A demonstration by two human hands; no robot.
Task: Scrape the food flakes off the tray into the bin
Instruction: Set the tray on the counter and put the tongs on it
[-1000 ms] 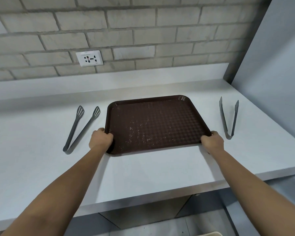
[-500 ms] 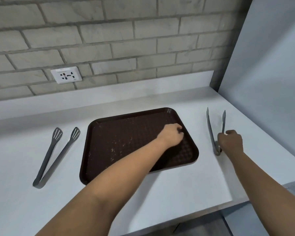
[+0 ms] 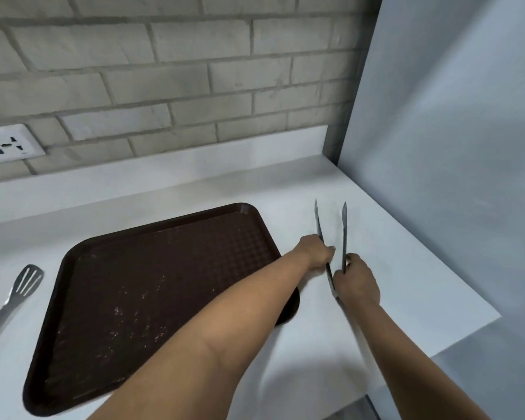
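Now both hands' grip on tongs [image 3: 343, 234] right of tray [image 3: 152, 268]: left hand [image 3: 315, 253], right hand [image 3: 356, 281].

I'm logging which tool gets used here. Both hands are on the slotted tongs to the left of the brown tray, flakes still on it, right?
Not quite. In the head view both the left hand and the right hand are on the tongs to the right of the brown tray. The slotted tongs on the left lie untouched. The flakes are still on the tray.
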